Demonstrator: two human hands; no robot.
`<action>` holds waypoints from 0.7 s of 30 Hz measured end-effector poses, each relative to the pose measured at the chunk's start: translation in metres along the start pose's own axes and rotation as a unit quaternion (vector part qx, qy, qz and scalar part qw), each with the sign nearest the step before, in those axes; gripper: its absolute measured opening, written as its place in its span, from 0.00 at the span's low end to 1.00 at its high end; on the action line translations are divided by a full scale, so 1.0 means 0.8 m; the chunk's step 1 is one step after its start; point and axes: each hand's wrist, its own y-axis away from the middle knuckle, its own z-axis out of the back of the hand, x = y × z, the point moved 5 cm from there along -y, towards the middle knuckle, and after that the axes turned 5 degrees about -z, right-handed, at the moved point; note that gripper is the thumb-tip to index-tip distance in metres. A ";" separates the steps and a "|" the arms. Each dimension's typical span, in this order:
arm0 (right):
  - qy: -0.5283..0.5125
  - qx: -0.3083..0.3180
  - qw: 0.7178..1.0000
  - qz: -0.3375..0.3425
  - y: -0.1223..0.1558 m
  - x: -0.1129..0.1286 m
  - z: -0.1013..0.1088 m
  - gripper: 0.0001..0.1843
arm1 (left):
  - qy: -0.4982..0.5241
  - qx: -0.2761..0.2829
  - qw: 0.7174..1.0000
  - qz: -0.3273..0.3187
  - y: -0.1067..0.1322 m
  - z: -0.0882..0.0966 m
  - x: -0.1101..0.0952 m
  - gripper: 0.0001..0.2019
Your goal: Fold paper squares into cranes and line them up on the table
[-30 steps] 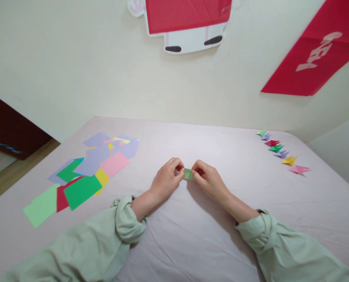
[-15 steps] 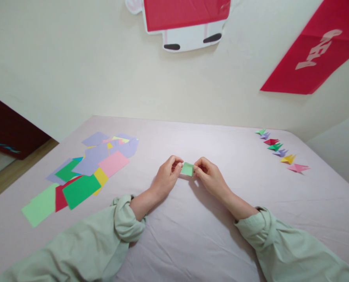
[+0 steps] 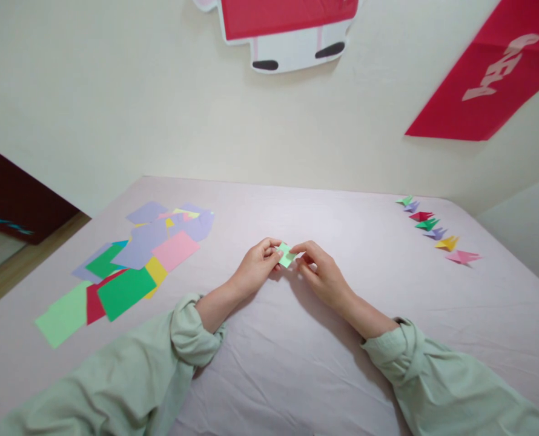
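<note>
A small folded square of light green paper [image 3: 286,255] is held up just above the cloth in the middle. My left hand [image 3: 257,264] pinches its left corner between thumb and fingers. Close by on the other side is my right hand [image 3: 323,271], its index fingertip at the paper's right edge and its thumb apart from the index finger, so the paper is not gripped there. The paper's layers are too small to make out.
Loose sheets of coloured paper [image 3: 126,293] overlap on the left of the cloth-covered surface [image 3: 269,375]. Several folded paper figures [image 3: 446,243] stand in a slanting row on the right. Behind is a wall with a red hanging [image 3: 478,79] and a cartoon cutout [image 3: 292,48].
The green paper has turned from lying square to a tilted, corner-on position. My right thumb and index finger have parted from their pinch on its right edge; my left hand keeps hold.
</note>
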 end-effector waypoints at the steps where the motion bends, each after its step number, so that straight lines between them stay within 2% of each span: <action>1: 0.005 0.008 1.000 0.007 0.000 0.002 -0.001 0.13 | -0.001 0.005 1.000 0.000 0.000 -0.001 -0.001 0.13; 4: 0.001 0.013 1.000 -0.003 -0.001 0.005 -0.002 0.09 | -0.008 0.004 1.000 0.000 0.002 -0.002 -0.001 0.11; 9: -0.038 0.007 0.997 -0.063 -0.001 0.000 -0.001 0.04 | 0.005 -0.007 1.000 -0.004 0.001 -0.002 0.002 0.11; 21: -0.097 -0.023 0.987 -0.129 -0.002 -0.019 -0.004 0.10 | -0.010 0.031 0.999 -0.013 0.005 -0.009 0.006 0.11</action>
